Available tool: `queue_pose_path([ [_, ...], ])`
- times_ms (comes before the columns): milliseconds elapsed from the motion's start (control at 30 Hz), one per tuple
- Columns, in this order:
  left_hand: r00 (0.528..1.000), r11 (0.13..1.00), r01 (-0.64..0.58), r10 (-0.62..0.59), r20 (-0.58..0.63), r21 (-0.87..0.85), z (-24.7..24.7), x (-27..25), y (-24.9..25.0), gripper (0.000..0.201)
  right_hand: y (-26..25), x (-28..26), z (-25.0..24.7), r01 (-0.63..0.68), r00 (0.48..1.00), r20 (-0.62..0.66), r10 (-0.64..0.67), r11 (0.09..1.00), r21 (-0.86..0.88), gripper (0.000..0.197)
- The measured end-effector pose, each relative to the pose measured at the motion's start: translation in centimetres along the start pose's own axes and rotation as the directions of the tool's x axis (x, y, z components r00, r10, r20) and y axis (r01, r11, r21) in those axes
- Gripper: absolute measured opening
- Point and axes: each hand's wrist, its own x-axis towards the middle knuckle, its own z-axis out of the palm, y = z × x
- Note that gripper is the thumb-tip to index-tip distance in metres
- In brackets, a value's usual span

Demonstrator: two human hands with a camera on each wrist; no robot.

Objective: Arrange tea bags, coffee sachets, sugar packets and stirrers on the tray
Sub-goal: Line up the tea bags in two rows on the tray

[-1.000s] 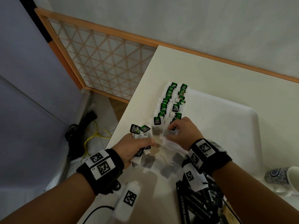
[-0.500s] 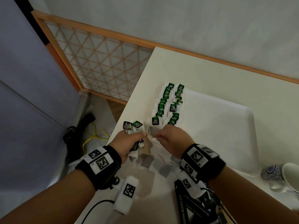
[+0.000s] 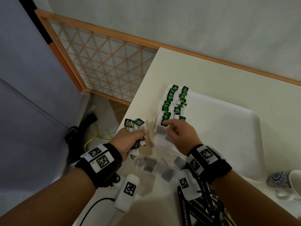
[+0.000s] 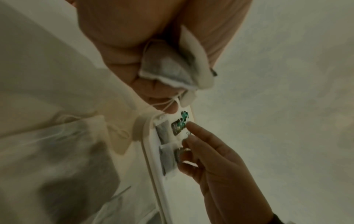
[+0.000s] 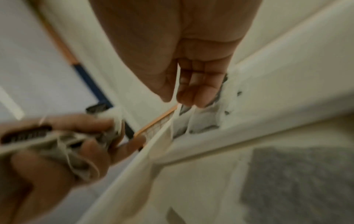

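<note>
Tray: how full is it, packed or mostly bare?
Mostly bare. Only two rows of tea bags lie along the left edge of the white tray; the remaining surface shows nothing on it.

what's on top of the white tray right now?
Two overlapping rows of tea bags along the tray's left edge; the right hand is at the nearest bag. Bags under its fingers are hidden.

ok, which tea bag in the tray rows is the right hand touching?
The nearest tea bag in the left row; the right hand has its fingertip on its tag.
</note>
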Motion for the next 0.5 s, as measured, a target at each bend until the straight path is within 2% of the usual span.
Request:
queue_pose_path([
  [67, 1.000, 1.000, -0.010, 0.010, -0.008, 0.018, 0.3, 0.6, 0.8, 0.017, 1.1, -0.1, -1.1, -0.115, 0.981, -0.145, 0.131, 0.987, 0.108, 0.029],
  [100, 1.000, 0.999, -0.014, 0.014, -0.012, 0.033, 0.5, 1.1, 1.2, 0.018, 1.7, -0.1, -1.5, -0.182, 0.963, -0.172, 0.207, 0.972, 0.151, 0.033],
  [200, 0.999, 0.998, -0.037, 0.038, -0.013, 0.056, 1.4, 2.7, 2.9, 0.010, 2.6, 0.1, -2.2, -0.339, 0.918, -0.127, 0.376, 0.910, 0.241, 0.053],
  [300, 0.999, 0.993, -0.042, 0.041, 0.008, 0.111, 2.5, 3.9, 4.6, 0.001, 2.0, 0.5, -2.1, -0.359, 0.915, -0.062, 0.398, 0.877, 0.320, 0.064],
  [400, 0.999, 0.973, -0.027, 0.018, 0.040, 0.227, 3.4, 4.6, 5.3, 0.014, 1.7, 1.1, -1.8, -0.358, 0.920, -0.027, 0.391, 0.866, 0.348, 0.068],
  [500, 0.997, 0.972, -0.026, 0.008, 0.077, 0.233, 4.2, 4.7, 5.7, 0.014, 1.8, 1.3, -1.8, -0.338, 0.927, -0.034, 0.374, 0.870, 0.361, 0.068],
])
